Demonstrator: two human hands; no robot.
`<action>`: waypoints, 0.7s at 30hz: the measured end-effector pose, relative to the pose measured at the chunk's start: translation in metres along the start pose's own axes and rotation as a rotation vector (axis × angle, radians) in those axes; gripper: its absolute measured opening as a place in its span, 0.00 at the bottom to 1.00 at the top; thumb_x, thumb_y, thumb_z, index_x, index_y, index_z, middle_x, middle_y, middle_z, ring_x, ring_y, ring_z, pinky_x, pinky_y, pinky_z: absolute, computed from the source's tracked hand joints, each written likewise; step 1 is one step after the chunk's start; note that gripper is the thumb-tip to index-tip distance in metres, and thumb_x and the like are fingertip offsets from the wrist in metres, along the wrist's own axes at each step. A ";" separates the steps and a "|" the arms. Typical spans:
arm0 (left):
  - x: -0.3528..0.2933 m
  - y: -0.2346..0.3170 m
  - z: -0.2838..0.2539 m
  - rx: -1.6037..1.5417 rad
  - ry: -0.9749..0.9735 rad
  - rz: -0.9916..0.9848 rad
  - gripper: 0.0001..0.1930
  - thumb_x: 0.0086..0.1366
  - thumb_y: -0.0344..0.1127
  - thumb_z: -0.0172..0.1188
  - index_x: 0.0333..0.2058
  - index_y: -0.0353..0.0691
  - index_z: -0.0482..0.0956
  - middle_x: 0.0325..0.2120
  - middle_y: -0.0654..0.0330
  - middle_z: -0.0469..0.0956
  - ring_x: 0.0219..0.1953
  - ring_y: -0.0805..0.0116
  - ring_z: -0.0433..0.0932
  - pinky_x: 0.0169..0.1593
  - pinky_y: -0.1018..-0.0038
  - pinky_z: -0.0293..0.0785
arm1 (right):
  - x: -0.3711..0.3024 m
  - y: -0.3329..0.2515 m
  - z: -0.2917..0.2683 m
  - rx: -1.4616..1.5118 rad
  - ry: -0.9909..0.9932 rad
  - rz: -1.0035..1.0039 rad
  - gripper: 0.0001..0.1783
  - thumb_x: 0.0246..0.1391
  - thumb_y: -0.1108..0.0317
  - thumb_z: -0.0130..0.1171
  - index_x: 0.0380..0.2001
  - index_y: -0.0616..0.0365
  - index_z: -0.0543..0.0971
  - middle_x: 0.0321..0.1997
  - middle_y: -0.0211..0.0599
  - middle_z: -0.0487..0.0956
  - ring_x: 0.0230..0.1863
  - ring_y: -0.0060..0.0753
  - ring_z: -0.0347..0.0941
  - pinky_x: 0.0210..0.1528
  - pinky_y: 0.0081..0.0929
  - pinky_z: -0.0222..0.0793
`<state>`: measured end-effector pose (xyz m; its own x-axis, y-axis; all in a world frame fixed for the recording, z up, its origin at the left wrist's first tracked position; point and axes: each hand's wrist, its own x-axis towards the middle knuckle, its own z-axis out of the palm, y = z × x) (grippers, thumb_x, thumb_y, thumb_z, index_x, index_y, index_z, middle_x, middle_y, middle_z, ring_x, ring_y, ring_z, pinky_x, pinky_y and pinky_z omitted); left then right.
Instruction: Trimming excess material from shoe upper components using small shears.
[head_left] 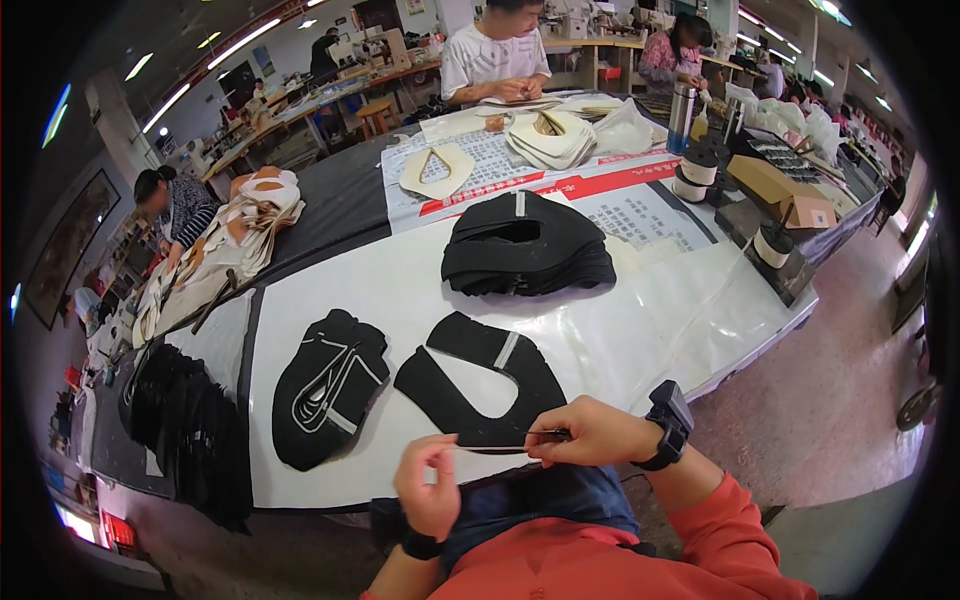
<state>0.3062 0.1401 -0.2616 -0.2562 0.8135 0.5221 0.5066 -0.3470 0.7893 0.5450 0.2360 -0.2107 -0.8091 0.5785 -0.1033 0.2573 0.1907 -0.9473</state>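
Observation:
A thin whitish strip [490, 450] runs between my hands at the table's near edge. My left hand [428, 488] pinches its left end, and my right hand [595, 432] is closed on the other end. Something small and dark shows at the right fingers; I cannot make out its kind. Just beyond lies a black U-shaped fabric piece [535, 395] with a pale band across its right arm. To its left rests a black piece pile [300, 375] edged with white strips. A stack of black cut pieces [525, 265] sits farther back.
Black material [195, 430] hangs over the table's left edge. White cut pieces [550, 140] lie at the back. Thread spools [772, 245], a metal flask [681, 115] and a cardboard box [785, 190] stand at the right. Across the table a person [495, 60] works.

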 end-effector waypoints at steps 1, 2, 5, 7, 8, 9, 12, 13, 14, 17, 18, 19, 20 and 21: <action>-0.001 -0.007 -0.011 0.029 0.062 -0.023 0.01 0.65 0.23 0.55 0.34 0.34 0.75 0.37 0.53 0.81 0.31 0.69 0.75 0.37 0.76 0.72 | 0.002 -0.003 0.001 0.001 0.000 -0.008 0.11 0.59 0.66 0.60 0.40 0.61 0.81 0.31 0.33 0.84 0.34 0.25 0.82 0.37 0.23 0.73; 0.003 -0.003 -0.021 0.118 0.080 0.015 0.00 0.64 0.23 0.56 0.33 0.33 0.75 0.38 0.52 0.80 0.30 0.69 0.74 0.37 0.76 0.71 | 0.003 -0.003 0.002 -0.003 0.000 -0.007 0.11 0.59 0.66 0.60 0.40 0.61 0.81 0.31 0.33 0.84 0.34 0.25 0.82 0.37 0.23 0.73; -0.003 -0.009 -0.043 0.228 0.109 0.071 0.01 0.62 0.22 0.56 0.32 0.34 0.74 0.38 0.52 0.79 0.31 0.66 0.73 0.36 0.75 0.70 | 0.007 -0.004 0.006 -0.031 0.052 -0.169 0.11 0.59 0.65 0.60 0.41 0.60 0.82 0.32 0.37 0.85 0.35 0.34 0.83 0.37 0.28 0.74; -0.008 -0.011 -0.054 0.281 0.113 0.090 0.02 0.61 0.22 0.56 0.32 0.34 0.74 0.38 0.52 0.78 0.31 0.65 0.73 0.36 0.74 0.70 | 0.014 -0.008 0.011 -0.246 0.023 -0.171 0.11 0.58 0.65 0.60 0.41 0.57 0.83 0.33 0.42 0.84 0.35 0.42 0.82 0.37 0.33 0.75; -0.011 -0.012 -0.059 0.333 0.113 0.110 0.02 0.61 0.21 0.56 0.32 0.34 0.73 0.37 0.52 0.78 0.32 0.64 0.73 0.37 0.74 0.70 | 0.016 -0.011 0.014 -0.247 0.019 -0.171 0.11 0.58 0.65 0.60 0.41 0.57 0.83 0.33 0.42 0.84 0.35 0.42 0.82 0.37 0.33 0.75; -0.014 -0.015 -0.063 0.334 0.115 0.107 0.02 0.61 0.21 0.56 0.32 0.34 0.73 0.37 0.52 0.78 0.32 0.64 0.73 0.37 0.74 0.70 | 0.018 -0.013 0.016 -0.324 0.032 -0.192 0.11 0.56 0.65 0.60 0.40 0.56 0.84 0.33 0.42 0.84 0.35 0.44 0.81 0.37 0.34 0.74; -0.022 -0.031 -0.076 0.386 0.192 0.041 0.02 0.61 0.22 0.56 0.33 0.34 0.72 0.38 0.53 0.76 0.36 0.63 0.73 0.37 0.74 0.70 | 0.019 -0.019 0.021 -0.398 -0.036 -0.215 0.10 0.55 0.66 0.60 0.39 0.55 0.84 0.33 0.43 0.83 0.35 0.47 0.80 0.37 0.36 0.74; -0.028 -0.047 -0.088 0.406 0.281 -0.028 0.03 0.62 0.23 0.56 0.34 0.36 0.72 0.39 0.55 0.75 0.38 0.64 0.74 0.38 0.74 0.71 | 0.019 -0.020 0.024 -0.390 -0.116 -0.223 0.10 0.54 0.67 0.60 0.39 0.54 0.85 0.33 0.42 0.83 0.35 0.47 0.80 0.37 0.37 0.74; -0.029 -0.054 -0.104 0.433 0.341 -0.110 0.03 0.64 0.24 0.55 0.35 0.37 0.72 0.40 0.57 0.75 0.39 0.66 0.74 0.39 0.74 0.71 | 0.018 -0.016 0.028 -0.417 -0.123 -0.241 0.10 0.54 0.66 0.60 0.39 0.52 0.85 0.32 0.42 0.83 0.34 0.48 0.80 0.37 0.38 0.74; -0.054 -0.109 -0.187 0.646 0.501 -0.127 0.01 0.68 0.24 0.52 0.36 0.34 0.72 0.39 0.56 0.75 0.41 0.65 0.74 0.44 0.72 0.72 | 0.012 -0.009 0.033 -0.472 -0.203 -0.220 0.12 0.56 0.65 0.61 0.42 0.50 0.85 0.35 0.39 0.84 0.35 0.43 0.81 0.36 0.33 0.75; -0.059 -0.117 -0.215 0.797 0.542 -0.047 0.02 0.68 0.25 0.53 0.36 0.33 0.72 0.37 0.55 0.75 0.41 0.62 0.74 0.47 0.70 0.71 | 0.010 -0.007 0.033 -0.466 -0.213 -0.196 0.12 0.56 0.63 0.61 0.42 0.50 0.85 0.35 0.39 0.84 0.34 0.44 0.80 0.35 0.33 0.75; -0.077 -0.137 -0.254 0.848 0.602 -0.092 0.03 0.68 0.25 0.54 0.37 0.31 0.73 0.36 0.54 0.75 0.40 0.59 0.74 0.48 0.67 0.72 | 0.010 -0.009 0.033 -0.466 -0.218 -0.196 0.12 0.56 0.63 0.61 0.42 0.50 0.85 0.35 0.39 0.84 0.34 0.44 0.80 0.35 0.33 0.75; -0.098 -0.152 -0.292 0.975 0.684 -0.055 0.02 0.67 0.25 0.54 0.37 0.32 0.74 0.36 0.54 0.75 0.39 0.58 0.74 0.47 0.66 0.72 | 0.010 -0.011 0.033 -0.472 -0.249 -0.183 0.12 0.56 0.63 0.61 0.41 0.50 0.85 0.34 0.39 0.84 0.34 0.44 0.80 0.35 0.33 0.74; -0.131 -0.166 -0.337 1.046 0.793 -0.121 0.04 0.69 0.27 0.55 0.38 0.32 0.76 0.36 0.53 0.75 0.39 0.58 0.74 0.47 0.65 0.72 | 0.012 -0.012 0.035 -0.475 -0.285 -0.177 0.11 0.55 0.63 0.61 0.41 0.50 0.85 0.34 0.39 0.84 0.34 0.44 0.80 0.35 0.34 0.74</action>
<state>-0.0218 -0.0666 -0.3519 -0.5729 0.1967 0.7957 0.7481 0.5220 0.4097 0.5141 0.2130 -0.2112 -0.9546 0.2820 -0.0958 0.2611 0.6379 -0.7245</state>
